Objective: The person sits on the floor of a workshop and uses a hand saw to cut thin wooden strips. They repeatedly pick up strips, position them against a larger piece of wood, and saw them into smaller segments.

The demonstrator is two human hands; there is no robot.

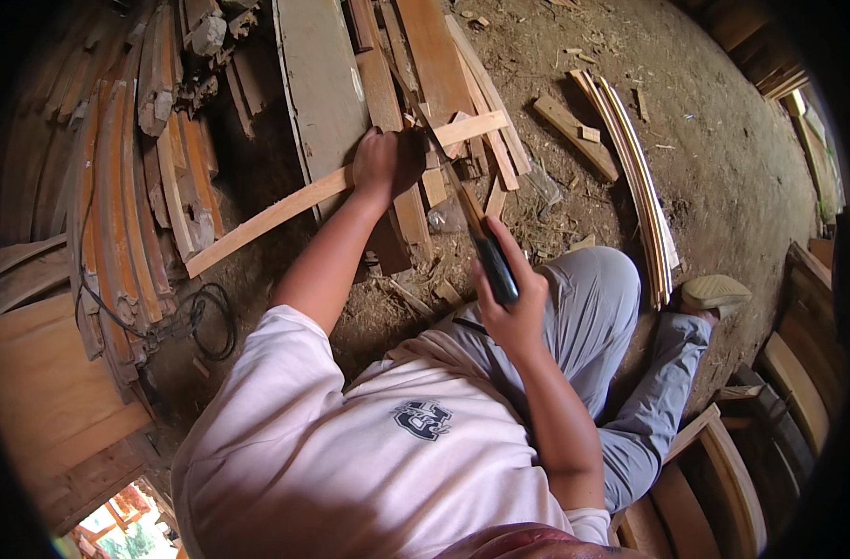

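Pale, bare wood makes up the long strip, which slants across the boards in front of the person, its left end low and its right end farther out. The left hand is closed in a fist around the strip, right of its middle, clamped on it from above. Just right of that fist, the handsaw crosses the strip, its narrow blade running out past the far side and its dark handle lying on the near side. I cannot tell whether the teeth are biting into the wood. The right hand, on the strip's near side, is wrapped around the handle, fingers and thumb clamped on it.

Under the strip and beyond it lie a greyish panel and, to the panel's right, orange-brown boards. Near the strip's right end, crumpled clear plastic rests on the dirt floor. Farther right of the strip lie a short plank with a small block on it, then a bundle of thin, pale slats. Left of the strip's left end, long weathered timbers are piled up, and a black cable lies coiled just nearer than that end. On the near side of the strip, the person's grey trousers show, one knee bent.
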